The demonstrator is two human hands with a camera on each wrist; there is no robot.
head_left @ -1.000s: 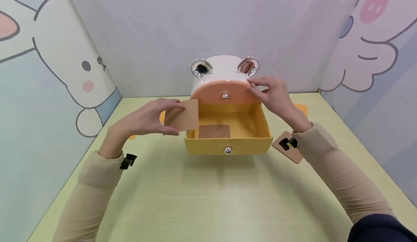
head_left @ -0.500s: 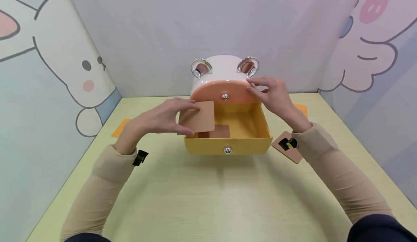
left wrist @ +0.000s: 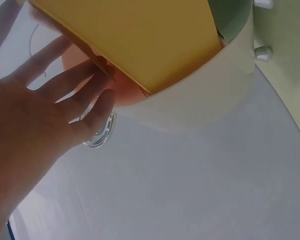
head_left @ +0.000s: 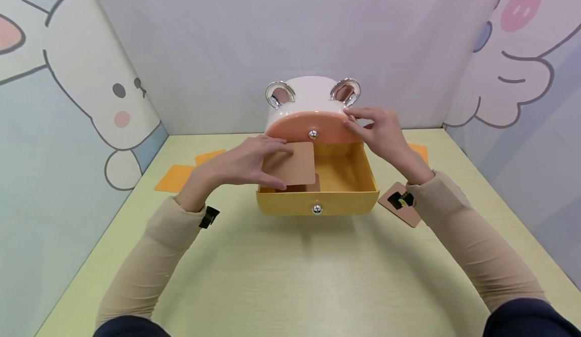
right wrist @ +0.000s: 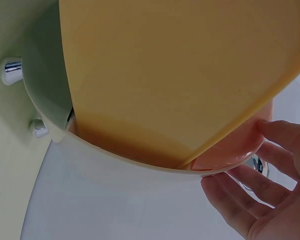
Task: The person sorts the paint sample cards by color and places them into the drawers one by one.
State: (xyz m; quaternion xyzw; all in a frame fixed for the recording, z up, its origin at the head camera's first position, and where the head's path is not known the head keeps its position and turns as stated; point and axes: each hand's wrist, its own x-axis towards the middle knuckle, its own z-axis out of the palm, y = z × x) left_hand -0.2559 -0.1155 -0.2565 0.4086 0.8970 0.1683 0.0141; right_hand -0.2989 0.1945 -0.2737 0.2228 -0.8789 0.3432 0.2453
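Observation:
Between thumb and fingers, my left hand pinches a thin brown square card with rounded corners. The card is over the left part of a pulled-out yellow drawer. Another brown card lies inside that drawer, partly covered by the held one. My right hand holds the upper right edge of the white drawer box. In the right wrist view, its thumb is on the peach upper drawer front and its fingers are at the white shell. The yellow drawer's underside fills much of the left wrist view.
Orange square cards lie on the table at left, and another orange card is behind the right forearm. A brown card lies right of the drawer. Silver ring ears top the box, and a grey wall stands behind.
My left hand has moved right, bringing the brown card from the drawer's left side to over its inside. The right hand keeps its place on the box.

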